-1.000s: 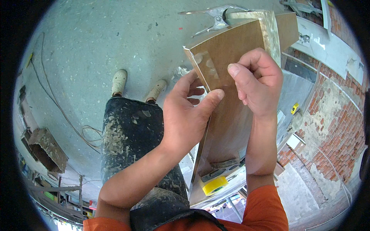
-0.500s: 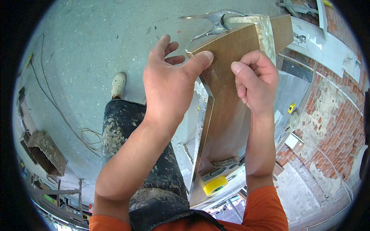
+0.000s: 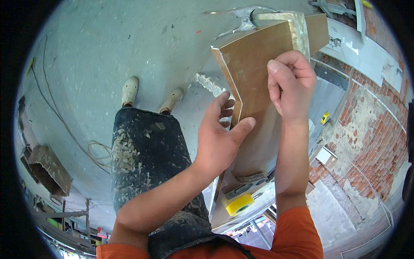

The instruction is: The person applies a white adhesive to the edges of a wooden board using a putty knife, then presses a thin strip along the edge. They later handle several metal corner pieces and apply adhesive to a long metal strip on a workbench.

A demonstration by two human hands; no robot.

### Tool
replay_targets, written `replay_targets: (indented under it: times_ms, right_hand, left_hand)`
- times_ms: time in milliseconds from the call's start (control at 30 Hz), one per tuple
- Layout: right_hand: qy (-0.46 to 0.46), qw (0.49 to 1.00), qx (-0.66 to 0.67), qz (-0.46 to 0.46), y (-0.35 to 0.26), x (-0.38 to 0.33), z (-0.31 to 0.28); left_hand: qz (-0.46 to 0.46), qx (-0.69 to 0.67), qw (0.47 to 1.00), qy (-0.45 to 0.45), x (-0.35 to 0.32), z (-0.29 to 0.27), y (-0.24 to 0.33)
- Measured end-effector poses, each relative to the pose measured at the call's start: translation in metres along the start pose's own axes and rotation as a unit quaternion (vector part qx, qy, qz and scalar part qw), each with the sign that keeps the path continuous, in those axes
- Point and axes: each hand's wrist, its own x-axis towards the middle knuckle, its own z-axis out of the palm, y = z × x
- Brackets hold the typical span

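A brown wooden board (image 3: 264,47) with an angled side lies in front of me, a thin pale line running along its left edge. My left hand (image 3: 220,144) straddles that edge, thumb over the top face and fingers apart on the outer side. Above the board, my right hand (image 3: 295,86) is closed in a pinch; whatever is between its fingertips, if anything, is too small to make out. At the far end, a metal spring clamp (image 3: 246,22) sits beside a pale, crusted bar (image 3: 299,36) crossing the board. A yellow tape roll (image 3: 239,204) rests at the near end.
Dark flat tools (image 3: 239,190) lie beside the tape roll. A small yellow item (image 3: 325,117) is on the grey surface to the right, before a brick wall (image 3: 371,146). Left on the floor are a cable (image 3: 64,118) and a crusted hollow block (image 3: 49,170).
My left hand has slid nearer along the board's edge, uncovering the far corner. My right hand has shifted slightly right and away, still pinched. A second shoe now shows.
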Motion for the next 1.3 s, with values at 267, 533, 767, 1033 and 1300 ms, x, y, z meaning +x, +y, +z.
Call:
replay_targets:
  times_ms: [267, 533, 767, 1033, 1300]
  right_hand:
    - [0.025, 0.999, -0.018, -0.006, -0.004, 0.002, 0.005]
    - [0.006, 1.0, 0.004, -0.027, -0.001, 0.004, 0.003]
    - [-0.001, 1.0, 0.002, -0.028, -0.002, 0.003, 0.004]
    - [-0.018, 0.999, -0.025, -0.034, 0.002, 0.004, -0.001]
    - [0.004, 1.0, 0.0, -0.005, -0.003, 0.003, 0.004]
  left_hand:
    - [0.022, -0.028, 0.999, 0.03, 0.002, -0.007, 0.008]
    - [0.009, -0.006, 1.0, -0.01, 0.004, -0.014, 0.011]
    - [-0.037, -0.028, 0.999, -0.025, 0.007, -0.015, 0.016]
    - [-0.074, -0.095, 0.992, -0.038, 0.009, -0.019, 0.019]
    - [-0.127, -0.161, 0.975, -0.082, 0.016, -0.026, 0.021]
